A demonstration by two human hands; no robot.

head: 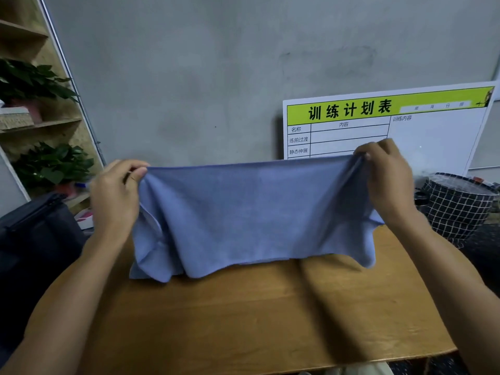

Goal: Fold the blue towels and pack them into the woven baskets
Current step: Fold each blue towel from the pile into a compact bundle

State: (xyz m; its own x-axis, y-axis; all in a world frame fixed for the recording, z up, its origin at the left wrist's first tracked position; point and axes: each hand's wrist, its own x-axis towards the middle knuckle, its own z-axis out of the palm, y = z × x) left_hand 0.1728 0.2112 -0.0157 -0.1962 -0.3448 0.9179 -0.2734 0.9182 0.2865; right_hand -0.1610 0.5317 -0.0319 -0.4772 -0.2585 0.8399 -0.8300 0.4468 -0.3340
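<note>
Pinching the top left corner of the blue towel (251, 212), the left hand (115, 196) has its fingers (135, 173) curled in, with the thumb pressed against the forefinger on the cloth's edge. The right hand (384, 180) does the same at the top right corner: its fingers (364, 155) are bent and closed tight on a gathered bit of hem.

Between the two hands the towel's upper edge runs nearly straight, held up in the air over the far half of the wooden surface (243, 320). The cloth hangs down in soft folds, bunched more on the left, and its lower edge drapes onto the surface, wavy and uneven. It is a plain, pale blue with a fine nap.

To the far right a white board (378, 123) with a green header leans on the grey wall, and a dark checked bag (460, 207) sits just beside the surface. Potted plants (51, 163) stand on a shelf at the far left.
</note>
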